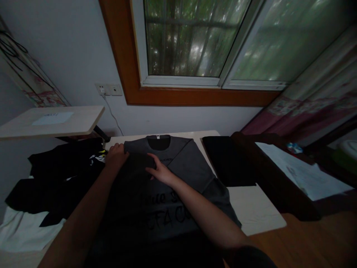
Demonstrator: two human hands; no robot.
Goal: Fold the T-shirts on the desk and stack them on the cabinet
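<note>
A dark grey T-shirt [184, 149] lies spread on a pale table, its collar toward the window and black lettering on its front. My left hand [115, 155] is at the shirt's left shoulder, fingers curled and closed on the cloth edge. Over the chest, just below the collar, my right hand [160, 171] is open, thumb and forefinger apart, with nothing held. Whether its lower fingers touch the cloth is hard to see. My forearms cover parts of the shirt, and its lower end fades into shadow.
Dark clothes [64, 160] are heaped on the left, with a white cloth [28, 230] below them. A raised wooden shelf [75, 128] stands above the heap. To the right lies a folded black garment [225, 160] on the table [259, 208]. Papers [304, 175] rest on dark furniture farther right.
</note>
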